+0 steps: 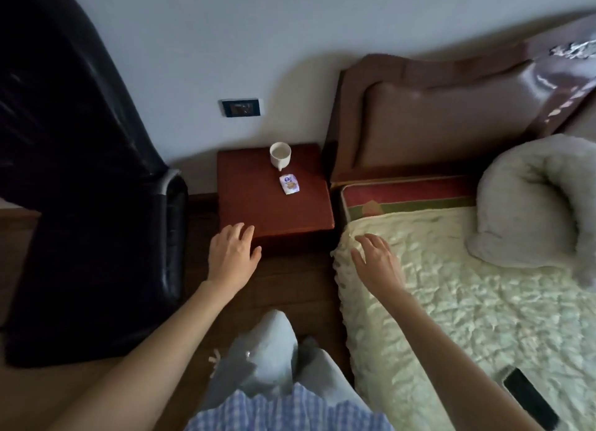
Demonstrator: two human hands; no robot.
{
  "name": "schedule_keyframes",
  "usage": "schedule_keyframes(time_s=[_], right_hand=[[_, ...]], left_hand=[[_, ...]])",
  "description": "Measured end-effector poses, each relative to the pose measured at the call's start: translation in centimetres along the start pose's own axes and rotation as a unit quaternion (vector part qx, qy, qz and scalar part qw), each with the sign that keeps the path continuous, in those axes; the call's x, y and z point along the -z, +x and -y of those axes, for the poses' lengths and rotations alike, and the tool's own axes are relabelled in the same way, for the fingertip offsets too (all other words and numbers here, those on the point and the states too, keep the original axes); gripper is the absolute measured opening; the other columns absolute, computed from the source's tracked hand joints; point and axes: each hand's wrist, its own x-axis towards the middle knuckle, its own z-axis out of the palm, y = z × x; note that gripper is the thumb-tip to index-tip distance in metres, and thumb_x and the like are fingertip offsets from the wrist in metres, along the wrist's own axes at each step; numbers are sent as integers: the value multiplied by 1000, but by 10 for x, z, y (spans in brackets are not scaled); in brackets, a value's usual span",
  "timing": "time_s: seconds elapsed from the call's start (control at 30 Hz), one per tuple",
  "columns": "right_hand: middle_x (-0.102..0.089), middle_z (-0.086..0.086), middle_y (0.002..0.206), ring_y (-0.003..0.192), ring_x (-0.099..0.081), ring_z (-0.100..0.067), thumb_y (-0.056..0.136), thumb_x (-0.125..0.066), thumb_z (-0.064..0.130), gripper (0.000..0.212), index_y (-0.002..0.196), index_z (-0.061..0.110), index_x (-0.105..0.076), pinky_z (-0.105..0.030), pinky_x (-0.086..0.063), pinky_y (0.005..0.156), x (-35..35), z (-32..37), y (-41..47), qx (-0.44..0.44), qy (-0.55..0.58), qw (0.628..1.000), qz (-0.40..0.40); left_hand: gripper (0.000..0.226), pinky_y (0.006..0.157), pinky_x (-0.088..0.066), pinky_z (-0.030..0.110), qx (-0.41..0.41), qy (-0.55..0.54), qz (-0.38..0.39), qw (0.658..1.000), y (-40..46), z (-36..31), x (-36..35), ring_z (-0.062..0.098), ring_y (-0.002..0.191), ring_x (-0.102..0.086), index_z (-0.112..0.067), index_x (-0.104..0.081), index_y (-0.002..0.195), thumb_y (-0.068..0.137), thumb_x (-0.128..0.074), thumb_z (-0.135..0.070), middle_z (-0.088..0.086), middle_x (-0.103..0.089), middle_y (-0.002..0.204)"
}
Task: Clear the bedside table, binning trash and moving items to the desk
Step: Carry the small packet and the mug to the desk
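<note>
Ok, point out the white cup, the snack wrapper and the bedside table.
white cup (280,154): head view, on its rim and inside.
snack wrapper (289,183): head view, middle of the packet.
bedside table (258,204): head view, bare top.

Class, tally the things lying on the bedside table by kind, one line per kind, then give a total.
Mug: 1
Snack packet: 1
Total on the bedside table: 2

Cup (280,154) behind wrapper (289,183) on table (258,204)
</note>
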Motion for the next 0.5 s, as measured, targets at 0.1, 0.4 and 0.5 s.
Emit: schedule_keyframes(time_s=[0.1, 0.4, 0.5], right_hand=[[-53, -9, 136, 129, -44, -26, 96, -47, 31, 41, 132, 12, -53, -41, -38, 106, -9, 4, 40, 21, -2, 1000, 22], [-60, -16, 126, 123, -50, -36, 92, -57, 24, 36, 122, 4, -61, -47, -41, 103, -51, 31, 155, 48, 9, 999, 15], [-60, -17, 126, 123, -50, -37, 92, -58, 23, 34, 120, 4, -62, -49, -41, 104, -67, 32, 182, 45, 4, 999, 27]], left_hand=[[50, 97, -46, 46, 37, -4, 1, 999, 20, 4, -4, 31, 121, -50, -9, -53, 129, 88, -58, -36, 15, -55, 131], [52, 105, -40, 46, 103, -28, 33, 994, 118, 22, -39, 29, 130, -43, -14, -47, 135, 91, -53, -41, 12, -49, 140], [53, 108, -37, 45, 116, -31, 53, 991, 147, 22, -55, 28, 133, -39, -16, -43, 138, 92, -49, -43, 10, -45, 143]])
